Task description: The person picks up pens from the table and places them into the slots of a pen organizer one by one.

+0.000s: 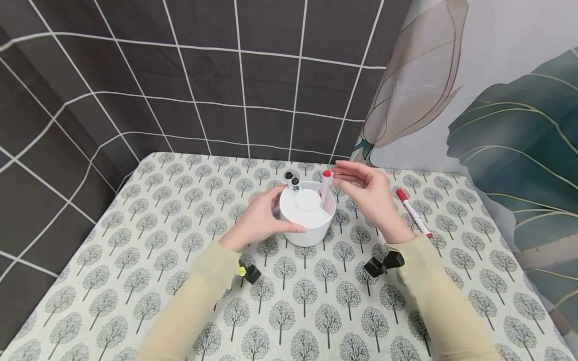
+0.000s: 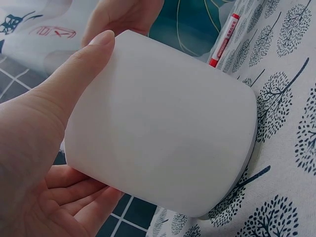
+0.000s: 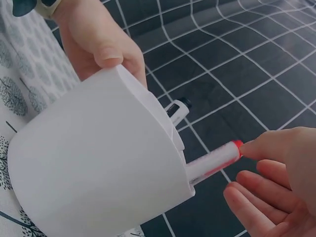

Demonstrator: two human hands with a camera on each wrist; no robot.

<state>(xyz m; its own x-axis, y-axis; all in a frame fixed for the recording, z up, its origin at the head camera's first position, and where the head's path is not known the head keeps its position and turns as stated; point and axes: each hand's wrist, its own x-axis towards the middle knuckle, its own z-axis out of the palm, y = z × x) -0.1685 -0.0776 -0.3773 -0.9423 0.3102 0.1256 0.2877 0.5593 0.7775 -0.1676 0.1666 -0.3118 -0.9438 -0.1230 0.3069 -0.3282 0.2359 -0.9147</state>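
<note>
A person's right hand touches the red cap of a red-capped marker with its fingertips, the other fingers loosely spread rather than closed round it; the marker stands tilted in a compartment of a white round pen holder. The left hand grips the holder's near wall, thumb pressed on the smooth white side, fingers curled behind. Two black-capped markers stand in a rear compartment. The holder sits mid-table on a tree-print tablecloth. A second red marker lies flat on the table just right of the right hand.
</note>
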